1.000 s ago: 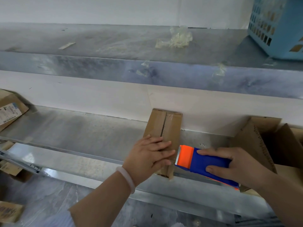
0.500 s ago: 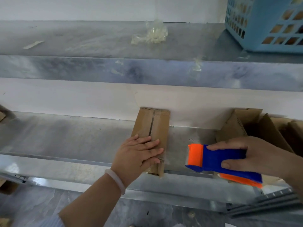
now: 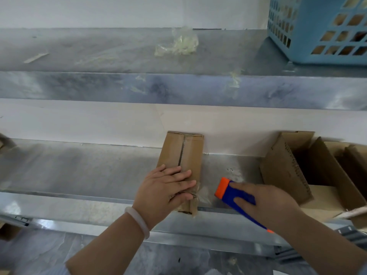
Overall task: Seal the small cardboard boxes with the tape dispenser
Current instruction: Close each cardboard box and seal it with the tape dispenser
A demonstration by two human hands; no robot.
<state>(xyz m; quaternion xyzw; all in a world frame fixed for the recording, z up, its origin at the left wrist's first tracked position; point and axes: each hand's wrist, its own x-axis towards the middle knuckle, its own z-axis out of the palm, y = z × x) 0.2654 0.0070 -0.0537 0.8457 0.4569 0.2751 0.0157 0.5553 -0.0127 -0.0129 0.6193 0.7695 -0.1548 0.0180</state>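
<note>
A small, narrow cardboard box (image 3: 183, 153) lies on the lower metal shelf (image 3: 79, 169), its far end against the white wall, with a dark seam running down its top. My left hand (image 3: 164, 189) presses flat on the box's near end, fingers spread and thumb over the front edge. A strip of clear tape sticks out at the box's near right corner. To the right, my right hand (image 3: 266, 203) grips the blue and orange tape dispenser (image 3: 233, 192), its orange head pointing toward the box and a short gap away.
Open cardboard boxes (image 3: 309, 167) stand at the right on the same shelf. A blue plastic basket (image 3: 317, 28) sits on the upper shelf at the right, and crumpled clear tape (image 3: 178, 43) lies near the middle of it. More cardboard shows at the far left edge.
My right hand has pulled the tape dispenser away from the box's near end to the right, then lowered it toward the shelf. My left hand stays pressed on the box.
</note>
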